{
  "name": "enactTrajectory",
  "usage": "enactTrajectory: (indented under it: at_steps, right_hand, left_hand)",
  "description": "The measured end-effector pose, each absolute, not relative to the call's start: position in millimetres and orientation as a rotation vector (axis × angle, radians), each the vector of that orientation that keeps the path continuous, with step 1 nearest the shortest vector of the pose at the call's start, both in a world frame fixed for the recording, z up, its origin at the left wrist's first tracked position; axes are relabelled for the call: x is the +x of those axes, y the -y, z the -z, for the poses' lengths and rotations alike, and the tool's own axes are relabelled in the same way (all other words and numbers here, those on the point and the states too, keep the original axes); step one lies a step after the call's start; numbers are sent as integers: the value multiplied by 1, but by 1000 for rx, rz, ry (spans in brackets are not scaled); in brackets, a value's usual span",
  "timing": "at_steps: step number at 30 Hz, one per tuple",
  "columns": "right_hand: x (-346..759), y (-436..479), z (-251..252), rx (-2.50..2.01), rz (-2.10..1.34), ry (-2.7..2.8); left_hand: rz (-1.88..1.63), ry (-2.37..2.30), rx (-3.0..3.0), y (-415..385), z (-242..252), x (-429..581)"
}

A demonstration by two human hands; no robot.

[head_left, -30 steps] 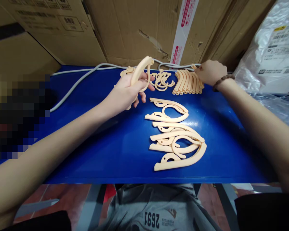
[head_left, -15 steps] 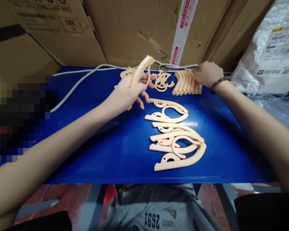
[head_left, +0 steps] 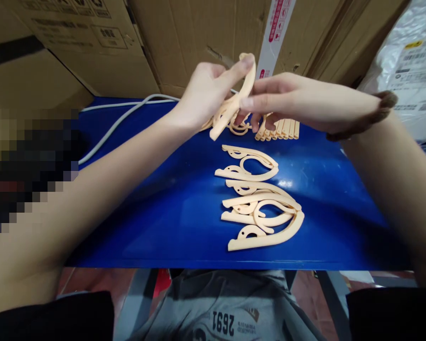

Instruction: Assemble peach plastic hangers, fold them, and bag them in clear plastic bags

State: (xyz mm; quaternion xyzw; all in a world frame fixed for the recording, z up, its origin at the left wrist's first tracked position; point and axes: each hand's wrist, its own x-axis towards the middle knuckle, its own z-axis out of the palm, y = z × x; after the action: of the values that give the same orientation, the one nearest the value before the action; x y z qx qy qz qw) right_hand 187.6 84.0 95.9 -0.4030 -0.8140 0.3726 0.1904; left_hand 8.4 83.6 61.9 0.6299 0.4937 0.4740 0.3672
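My left hand (head_left: 206, 92) grips a beige plastic folding hanger (head_left: 224, 121) above the back of the blue table, its thumb pressed on the upper end. My right hand (head_left: 287, 97) is closed on the same hanger near its middle, thumb against the front. Fingers cover much of the joint. Behind and below my hands are loose curved hooks (head_left: 239, 133), partly hidden, and a row of hanger arms (head_left: 286, 130). Nearer to me lie folded hangers, one apart (head_left: 234, 174) and others overlapping (head_left: 270, 242).
The blue table (head_left: 170, 213) backs onto tall cardboard boxes (head_left: 184, 42). A white cable (head_left: 117, 121) runs along its back left. A plastic-wrapped package (head_left: 408, 80) with a label stands at the right. The table's front edge (head_left: 184, 264) is close to my body.
My right hand has left the row of hanger arms and come left to the hanger in my left hand. The left hand has risen slightly and turned. The folded hangers stay put.
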Motion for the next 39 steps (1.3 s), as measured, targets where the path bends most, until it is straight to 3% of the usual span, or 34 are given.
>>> enactTrajectory:
  at_steps: [7,12,18,24,28,34,39]
  right_hand:
    - [199,-104,-96,-1228,-680,1995]
    - [215,-112,-104,-1286,-128,2170]
    - [214,-109,-99,-1360,184,2369]
    - [209,-110,-90,-1218,-316,2311]
    - [214,-115,-91,-1186,-641,2019]
    - [216,-120,-92,-1168,-728,1840]
    - [213,-126,-92,-1112,-697,1673]
  left_hand:
    - [-1315,-1119,1548,-94,-67,17]
    - [-1319,-1095,1731,-100,-61,8]
    - [-1410,-1114,2037,-100,-50,3]
    - [-1544,-1216,2271,-108,-33,10]
    - [-1238,-1357,2151,-134,-18,22]
    - [-841,-1574,2001,-159,-7,21]
    - [-1067,-1521,1863,-149,-19,15]
